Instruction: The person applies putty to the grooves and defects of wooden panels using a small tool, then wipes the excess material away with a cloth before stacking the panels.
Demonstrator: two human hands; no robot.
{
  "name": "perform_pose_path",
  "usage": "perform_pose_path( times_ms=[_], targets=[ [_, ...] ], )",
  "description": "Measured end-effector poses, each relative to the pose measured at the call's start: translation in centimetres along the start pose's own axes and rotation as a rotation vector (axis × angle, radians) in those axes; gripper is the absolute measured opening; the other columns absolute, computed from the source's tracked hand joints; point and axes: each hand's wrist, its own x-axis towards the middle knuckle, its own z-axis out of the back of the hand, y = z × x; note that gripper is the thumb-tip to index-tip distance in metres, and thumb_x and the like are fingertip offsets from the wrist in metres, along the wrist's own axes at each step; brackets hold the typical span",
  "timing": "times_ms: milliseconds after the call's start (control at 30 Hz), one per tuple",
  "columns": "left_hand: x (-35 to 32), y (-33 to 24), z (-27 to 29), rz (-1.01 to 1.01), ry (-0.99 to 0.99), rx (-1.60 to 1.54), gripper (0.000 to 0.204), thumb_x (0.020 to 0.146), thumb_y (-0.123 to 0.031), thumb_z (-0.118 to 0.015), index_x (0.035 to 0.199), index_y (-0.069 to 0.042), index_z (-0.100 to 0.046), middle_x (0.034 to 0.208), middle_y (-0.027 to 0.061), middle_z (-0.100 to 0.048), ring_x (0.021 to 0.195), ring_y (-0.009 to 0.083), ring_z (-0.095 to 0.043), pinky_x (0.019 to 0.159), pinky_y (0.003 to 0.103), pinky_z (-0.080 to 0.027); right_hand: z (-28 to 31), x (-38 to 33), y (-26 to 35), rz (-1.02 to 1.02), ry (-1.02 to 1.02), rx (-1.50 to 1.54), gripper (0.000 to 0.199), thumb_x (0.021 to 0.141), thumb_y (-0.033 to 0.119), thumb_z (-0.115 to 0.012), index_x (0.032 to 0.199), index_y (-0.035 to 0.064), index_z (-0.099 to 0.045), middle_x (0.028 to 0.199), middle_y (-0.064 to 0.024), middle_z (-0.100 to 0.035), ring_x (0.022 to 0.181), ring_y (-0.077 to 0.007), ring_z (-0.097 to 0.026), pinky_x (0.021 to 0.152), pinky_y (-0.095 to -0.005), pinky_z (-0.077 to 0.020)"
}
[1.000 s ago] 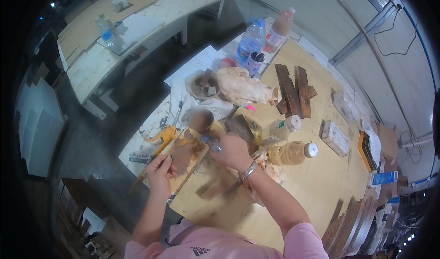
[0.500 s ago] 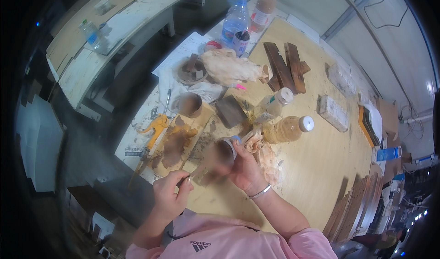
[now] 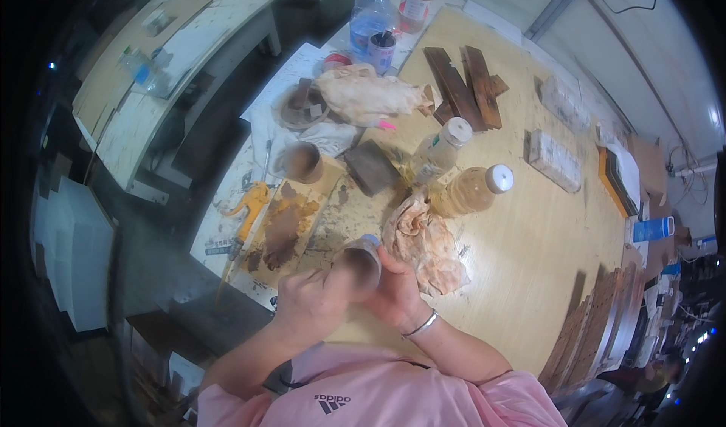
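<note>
My right hand [image 3: 397, 297] is wrapped around the side of a small cup [image 3: 372, 259] with a dark, blurred mouth, tilted toward me. A bit of blue shows at its far edge. My left hand [image 3: 308, 306] is closed right at the cup's left side, fingers curled at its mouth. The thin brown stick it gripped a moment ago is now hidden behind the fingers and the cup. Just beyond my right hand lies a crumpled, stained rag [image 3: 427, 249]. A bottle of yellowish liquid [image 3: 463, 193] with a white cap stands behind the rag.
Left of the cup are a stained board [image 3: 291, 223] and a yellow-handled clamp-like tool [image 3: 253, 200]. Farther back stand a brown cup [image 3: 304, 162], a dark block [image 3: 372, 168], a second white-capped bottle [image 3: 446, 147] and dark wood strips [image 3: 457, 91]. White blocks [image 3: 554, 160] lie right.
Both hands and the cup have come closer to my body. My left hand has moved right, up against the cup, and the stick has gone out of sight. The view has shifted slightly.
</note>
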Motion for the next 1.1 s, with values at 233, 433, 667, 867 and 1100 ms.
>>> perform_pose_path(
  times_ms=[233, 433, 667, 867, 1100],
  targets=[
    [0.2, -0.7, 0.4, -0.061, -0.027, 0.017, 0.013, 0.074, 0.005, -0.065, 0.083, -0.002, -0.059, 0.064, 0.0108, -0.058, 0.057, 0.0294, -0.06, 0.051, 0.039, -0.046, -0.1, 0.1, 0.8, -0.002, 0.0, 0.135, 0.047, 0.098, 0.038, -0.052, 0.13, 0.0039, -0.047, 0.127, -0.0144, -0.057, 0.117, -0.0293, -0.057, 0.1, -0.0456, -0.0477],
    [0.8, -0.5, 0.1, -0.117, -0.115, 0.121, 0.014, 0.069, 0.0, -0.063, 0.078, -0.005, -0.055, 0.062, 0.0086, -0.053, 0.054, 0.0276, -0.055, 0.049, 0.039, -0.045, 0.7, 0.3, 0.6, 0.013, 0.078, 0.11, 0.048, 0.099, 0.04, -0.049, 0.131, 0.0036, -0.047, 0.126, -0.0152, -0.058, 0.115, -0.0287, -0.059, 0.1, -0.0444, -0.048],
    [1.1, -0.2, -0.2, -0.006, -0.033, 0.012, 0.011, 0.077, 0.004, -0.065, 0.085, -0.002, -0.061, 0.07, 0.0137, -0.063, 0.06, 0.0316, -0.063, 0.053, 0.039, -0.047, 0.4, -0.3, 0.6, 0.046, -0.019, 0.056, 0.047, 0.098, 0.037, -0.052, 0.13, 0.0039, -0.047, 0.127, -0.0149, -0.058, 0.117, -0.0287, -0.058, 0.101, -0.045, -0.0473],
    [0.5, 0.4, -1.1, 0.067, -0.049, -0.159, 0.01, 0.077, 0.001, -0.064, 0.081, -0.006, -0.057, 0.063, 0.0109, -0.058, 0.056, 0.0313, -0.06, 0.049, 0.041, -0.046, 0.8, -0.3, 0.5, 0.053, 0.018, 0.011, 0.044, 0.095, 0.04, -0.056, 0.125, 0.0093, -0.055, 0.124, -0.0092, -0.06, 0.118, -0.0253, -0.054, 0.102, -0.0454, -0.0416],
    [0.2, -1.2, -0.5, -0.059, -0.143, -0.07, 0.012, 0.076, 0.004, -0.068, 0.085, -0.003, -0.062, 0.066, 0.0119, -0.061, 0.057, 0.0297, -0.062, 0.051, 0.038, -0.048, 0.4, 0.0, 0.8, 0.056, 0.057, 0.066, 0.042, 0.098, 0.037, -0.051, 0.127, 0.0068, -0.051, 0.122, -0.0117, -0.061, 0.114, -0.0261, -0.059, 0.097, -0.043, -0.048]
  ],
)
